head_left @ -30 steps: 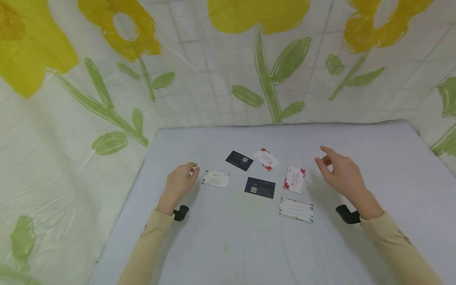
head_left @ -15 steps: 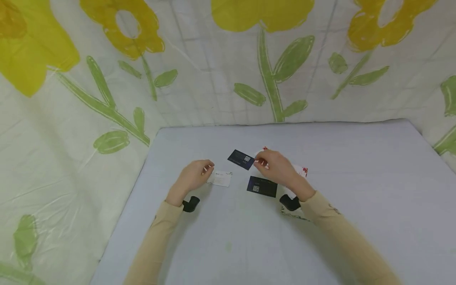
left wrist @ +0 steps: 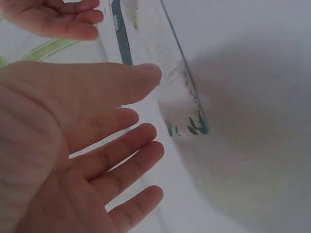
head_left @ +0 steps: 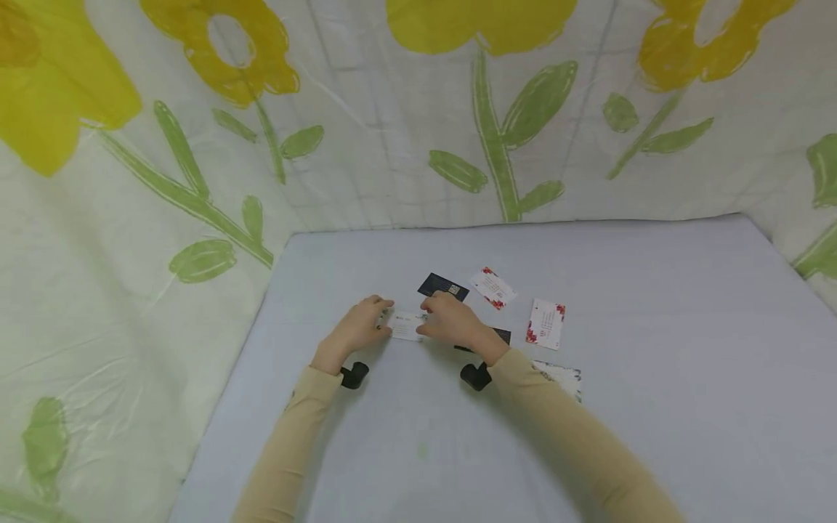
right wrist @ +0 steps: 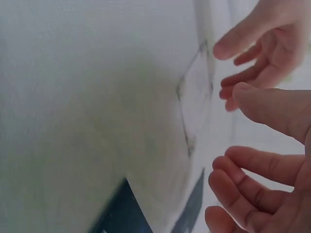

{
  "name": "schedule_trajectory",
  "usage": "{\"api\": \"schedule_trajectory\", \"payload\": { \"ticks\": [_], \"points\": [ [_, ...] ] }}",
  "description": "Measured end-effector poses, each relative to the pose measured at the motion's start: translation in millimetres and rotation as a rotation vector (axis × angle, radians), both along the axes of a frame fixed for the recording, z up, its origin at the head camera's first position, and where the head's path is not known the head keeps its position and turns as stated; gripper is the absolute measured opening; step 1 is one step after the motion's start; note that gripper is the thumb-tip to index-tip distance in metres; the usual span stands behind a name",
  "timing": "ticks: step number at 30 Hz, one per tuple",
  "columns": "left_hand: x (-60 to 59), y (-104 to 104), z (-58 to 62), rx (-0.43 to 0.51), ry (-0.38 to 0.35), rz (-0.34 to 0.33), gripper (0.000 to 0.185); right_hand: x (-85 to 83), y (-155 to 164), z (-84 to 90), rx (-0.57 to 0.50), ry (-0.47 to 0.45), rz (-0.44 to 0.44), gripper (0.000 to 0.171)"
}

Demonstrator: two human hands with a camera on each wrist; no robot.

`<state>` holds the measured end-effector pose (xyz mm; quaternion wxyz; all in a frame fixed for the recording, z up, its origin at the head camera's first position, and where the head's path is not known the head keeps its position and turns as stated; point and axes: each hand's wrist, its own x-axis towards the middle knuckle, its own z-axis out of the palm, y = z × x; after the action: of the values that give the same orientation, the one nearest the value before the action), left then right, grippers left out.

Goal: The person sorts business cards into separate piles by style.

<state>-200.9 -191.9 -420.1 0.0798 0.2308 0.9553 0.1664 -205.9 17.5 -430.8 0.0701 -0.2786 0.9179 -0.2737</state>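
A white business card with leaf-patterned corners [head_left: 407, 328] lies flat on the table, between my two hands. My left hand [head_left: 356, 329] is at its left end, thumb and fingers apart; in the left wrist view the thumb [left wrist: 138, 80] overlaps the card's edge and the other fingers are spread. At the card's right end my right hand [head_left: 453, 321] hovers with loosely bent fingers, nothing between them. That hand partly covers a dark business card with a QR code [head_left: 434, 283] behind it, and the wrist covers much of a second dark card [head_left: 502, 335].
Right of my hands lie two white cards with red flowers, one farther back [head_left: 493, 288] and one nearer [head_left: 546, 324]. Another leaf-bordered card [head_left: 562, 376] is partly under my right sleeve. A flower-printed curtain [head_left: 366, 174] hangs behind the pale table [head_left: 654, 305].
My right hand has swept left across the cards to the leaf-patterned card. My left hand has shifted slightly right, to that card's left end. The cards lie as before.
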Motion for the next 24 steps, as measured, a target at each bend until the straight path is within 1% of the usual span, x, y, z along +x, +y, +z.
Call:
{"api": "schedule_trajectory", "payload": {
  "ticks": [1,2,5,9,15,19,24],
  "points": [
    [-0.1,0,-1.3,-0.002,-0.003,-0.002,0.050,-0.5,-3,-2.1,0.017,0.000,-0.008,0.045],
    [-0.3,0,-2.8,-0.003,-0.005,-0.005,0.051,0.8,-7,-0.3,0.042,-0.018,-0.027,0.046],
    [-0.2,0,-6.8,-0.005,-0.008,-0.005,0.052,-1.4,-15,-9.8,0.103,0.019,-0.048,0.051],
    [0.7,-2,-9.2,-0.002,0.000,-0.002,0.052,-2.0,-21,-19.3,0.156,0.071,-0.050,0.049],
    [0.0,-3,-12.0,0.008,0.028,-0.018,0.049,-0.2,-23,-23.4,0.163,0.116,-0.061,0.046],
    [-1.0,-4,-13.4,0.021,0.044,-0.028,0.047,-0.6,-23,-22.5,0.162,0.110,-0.069,0.047],
    [-2.9,-5,-16.5,0.045,0.054,-0.029,0.045,-0.6,-21,-21.9,0.131,0.092,-0.076,0.050]
  ]
}}
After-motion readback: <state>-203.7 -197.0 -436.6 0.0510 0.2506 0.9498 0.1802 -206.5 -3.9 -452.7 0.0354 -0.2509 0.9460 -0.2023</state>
